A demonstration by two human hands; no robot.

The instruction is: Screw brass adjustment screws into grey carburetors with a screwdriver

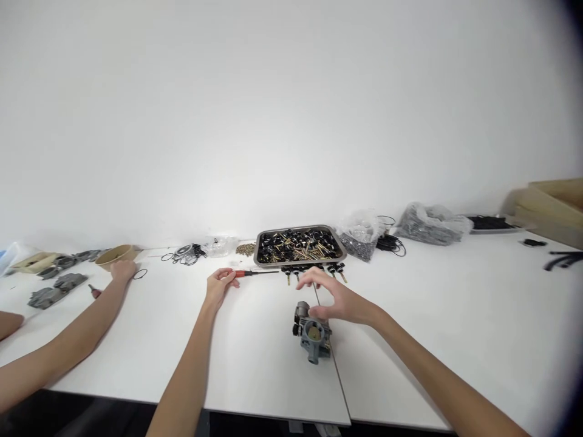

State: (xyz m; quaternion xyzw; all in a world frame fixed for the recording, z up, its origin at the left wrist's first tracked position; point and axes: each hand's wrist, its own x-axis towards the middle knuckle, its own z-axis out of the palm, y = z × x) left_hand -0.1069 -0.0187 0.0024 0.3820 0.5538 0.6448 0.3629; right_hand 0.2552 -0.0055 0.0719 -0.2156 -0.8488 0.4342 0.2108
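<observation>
Forearms nearest the camera: left forearm [186, 370] and right forearm [432, 370], both cut off at the bottom edge. Left grip [221, 286] pinches a screwdriver [248, 273] at its handle, thumb against fingers. Screwdriver long axis runs sideways, roughly along the wall [255, 121]; shaft points right, away from left grip and toward the area beyond right grip [334, 298]. Handle's rear end covered by fingers; can't tell whether the shaft rests on the surface [255, 364].

Right grip spread, fingers curved, thumb well apart from them. Carburetor [314, 346] stands on the surface, below and on the near side of right grip; its round bore faces the camera, spout points to the near edge, cylinder leans up-left. Upper back part hidden behind the thumb; thumb contact unclear.

Carburetor is dull grey cast metal, brassy disc inside the bore. Screwdriver: red handle, thin dark shaft. Beyond right grip, a rounded-corner metal tray [260, 264] heaped with black-and-brass pieces; a row of similar pieces [337, 269] in front, partly behind the fingers. Right of tray, crinkly clear plastic bag [362, 233]. Far left of left grip, co-worker's hand [122, 271] at a tan round container [105, 257], inside hard to make out.
</observation>
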